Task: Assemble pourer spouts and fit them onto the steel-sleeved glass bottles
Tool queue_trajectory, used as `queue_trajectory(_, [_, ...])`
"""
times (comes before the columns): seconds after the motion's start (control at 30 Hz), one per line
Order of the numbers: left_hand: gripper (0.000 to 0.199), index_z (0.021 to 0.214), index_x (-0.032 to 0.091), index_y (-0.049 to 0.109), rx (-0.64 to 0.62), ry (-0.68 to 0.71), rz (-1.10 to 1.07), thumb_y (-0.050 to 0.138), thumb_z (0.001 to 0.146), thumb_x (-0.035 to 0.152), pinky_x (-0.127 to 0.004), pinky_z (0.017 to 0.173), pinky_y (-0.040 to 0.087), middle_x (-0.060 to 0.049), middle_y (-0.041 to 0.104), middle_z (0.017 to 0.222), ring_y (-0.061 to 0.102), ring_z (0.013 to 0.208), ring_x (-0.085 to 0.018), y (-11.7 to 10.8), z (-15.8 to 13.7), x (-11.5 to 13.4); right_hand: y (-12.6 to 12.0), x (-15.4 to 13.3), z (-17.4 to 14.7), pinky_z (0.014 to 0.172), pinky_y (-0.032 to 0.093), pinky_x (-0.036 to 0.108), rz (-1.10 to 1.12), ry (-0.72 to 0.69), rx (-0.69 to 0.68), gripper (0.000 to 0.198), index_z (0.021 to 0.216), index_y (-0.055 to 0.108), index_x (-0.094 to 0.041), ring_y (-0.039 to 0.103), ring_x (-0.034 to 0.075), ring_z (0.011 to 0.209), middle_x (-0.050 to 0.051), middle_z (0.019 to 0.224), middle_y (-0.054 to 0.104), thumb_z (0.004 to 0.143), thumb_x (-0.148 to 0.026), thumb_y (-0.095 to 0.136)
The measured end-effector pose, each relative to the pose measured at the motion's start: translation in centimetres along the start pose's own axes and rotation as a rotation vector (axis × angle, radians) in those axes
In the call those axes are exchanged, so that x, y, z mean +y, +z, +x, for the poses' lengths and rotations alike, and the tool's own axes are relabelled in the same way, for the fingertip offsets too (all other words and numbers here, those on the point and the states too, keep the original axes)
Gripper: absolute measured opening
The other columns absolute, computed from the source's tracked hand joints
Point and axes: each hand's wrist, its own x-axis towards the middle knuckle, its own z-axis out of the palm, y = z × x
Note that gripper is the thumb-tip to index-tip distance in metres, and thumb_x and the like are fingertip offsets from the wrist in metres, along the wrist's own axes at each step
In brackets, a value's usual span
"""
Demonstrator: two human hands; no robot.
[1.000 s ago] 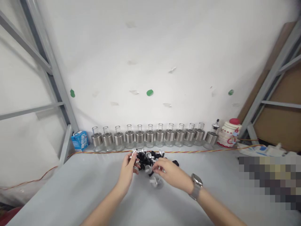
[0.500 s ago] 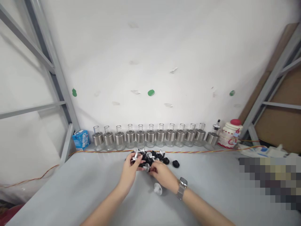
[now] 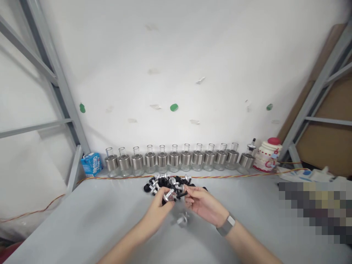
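Note:
My left hand (image 3: 161, 205) is closed around a silver pourer spout (image 3: 168, 195) with a round flange, at the front of the pile. Just to the right, my right hand (image 3: 205, 205) is turned partly palm up, and its fingertips pinch a slim black piece (image 3: 181, 194) pointing towards the left hand. Behind both hands lies a heap of silver spouts and black caps (image 3: 172, 180), partly hidden by the fingers. On the table in front of the hands, a silver flanged piece (image 3: 182, 220) looks blurred.
Along the wall stands a row of glass bottles with steel sleeves (image 3: 150, 159). The rightmost bottle (image 3: 246, 160) carries a spout. A blue carton (image 3: 92, 165) is at left, a cream and red jar (image 3: 267, 156) at right. A twisted cable (image 3: 123, 178) crosses behind the heap.
My right hand has drawn back to the right and rolled palm up, now with a black piece in its fingertips. My left hand has shifted right and nearer me. The view has tilted slightly.

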Motion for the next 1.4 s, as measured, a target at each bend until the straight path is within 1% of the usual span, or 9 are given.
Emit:
queue_trajectory(0.1, [0.021,0.078,0.019,0.053,-0.073,0.004,0.046,0.062,0.064,0.031,-0.017,0.044,0.027,0.007,0.044,0.053,0.035,0.045,-0.006,0.2,-0.3,0.5,0.1,0.9,0.3,0.052,0.034,0.017,0.069,0.038,0.002,0.016,0.076,0.062,-0.010,0.039,0.003,0.049,-0.003,0.062,0.046,0.065,-0.018,0.070])
queue_trajectory(0.23, [0.024,0.069,0.017,0.050,-0.029,0.036,0.156,0.064,0.063,0.035,-0.017,0.043,0.025,0.007,0.042,0.053,0.034,0.045,-0.006,0.2,0.2,0.7,0.0,1.5,0.6,0.054,0.036,0.017,0.110,0.077,0.011,0.015,0.073,0.061,-0.010,0.042,0.004,0.051,-0.003,0.061,0.048,0.064,-0.017,0.070])
queue_trajectory(0.4, [0.027,0.062,0.018,0.044,-0.078,0.019,0.162,0.060,0.066,0.039,-0.017,0.038,0.024,0.009,0.035,0.043,0.031,0.038,-0.005,0.1,0.5,0.0,0.1,1.7,0.6,0.054,0.037,0.017,0.082,0.090,0.020,0.018,0.074,0.060,-0.011,0.044,0.004,0.051,-0.002,0.061,0.050,0.062,-0.019,0.072])
queue_trajectory(0.6, [0.030,0.059,0.018,0.041,-0.068,-0.007,0.201,0.060,0.066,0.040,-0.017,0.038,0.023,0.010,0.035,0.040,0.030,0.037,-0.005,0.1,0.3,-0.2,0.7,1.0,0.4,0.053,0.040,0.022,-0.380,-0.101,0.013,0.026,0.072,0.056,-0.013,0.049,0.008,0.052,-0.001,0.062,0.054,0.069,-0.037,0.064])
queue_trajectory(0.77, [0.029,0.058,0.018,0.040,-0.056,-0.013,0.229,0.058,0.066,0.038,-0.017,0.038,0.022,0.010,0.035,0.038,0.029,0.037,-0.005,0.0,0.3,0.0,0.6,1.4,0.8,0.052,0.043,0.024,-0.674,-0.233,0.030,0.028,0.075,0.051,-0.015,0.049,0.010,0.054,-0.002,0.064,0.052,0.071,-0.042,0.060])
queue_trajectory(0.9, [0.029,0.058,0.018,0.040,-0.050,0.000,0.242,0.058,0.066,0.038,-0.018,0.039,0.024,0.010,0.035,0.039,0.030,0.038,-0.005,-0.1,0.3,0.0,0.4,2.0,0.6,0.052,0.044,0.025,-0.819,-0.261,0.029,0.025,0.078,0.046,-0.018,0.050,0.011,0.055,-0.002,0.063,0.050,0.078,-0.043,0.050])
queue_trajectory(1.07, [0.031,0.060,0.018,0.039,-0.067,-0.045,0.238,0.057,0.067,0.042,-0.018,0.037,0.022,0.011,0.031,0.037,0.029,0.036,-0.005,0.0,0.3,0.2,0.5,2.1,0.2,0.044,0.036,0.022,-1.021,-0.223,0.042,0.029,0.071,0.042,-0.020,0.043,0.009,0.043,-0.006,0.050,0.044,0.085,-0.044,0.035])
queue_trajectory(1.3, [0.032,0.069,0.019,0.039,-0.125,-0.071,0.170,0.049,0.073,0.050,-0.018,0.037,0.020,0.011,0.030,0.042,0.027,0.037,-0.006,0.1,-0.2,0.6,0.7,0.9,0.0,0.042,0.030,0.020,-0.965,-0.289,0.074,0.035,0.063,0.038,-0.020,0.035,0.007,0.041,-0.007,0.047,0.038,0.083,-0.048,0.038])
queue_trajectory(1.4, [0.031,0.076,0.019,0.044,-0.117,0.012,0.227,0.050,0.073,0.049,-0.018,0.044,0.027,0.008,0.039,0.055,0.034,0.047,-0.007,0.1,-0.7,1.2,0.7,0.4,-0.2,0.039,0.027,0.019,-0.880,-0.285,0.025,0.036,0.063,0.038,-0.019,0.032,0.006,0.038,-0.007,0.047,0.037,0.082,-0.050,0.038])
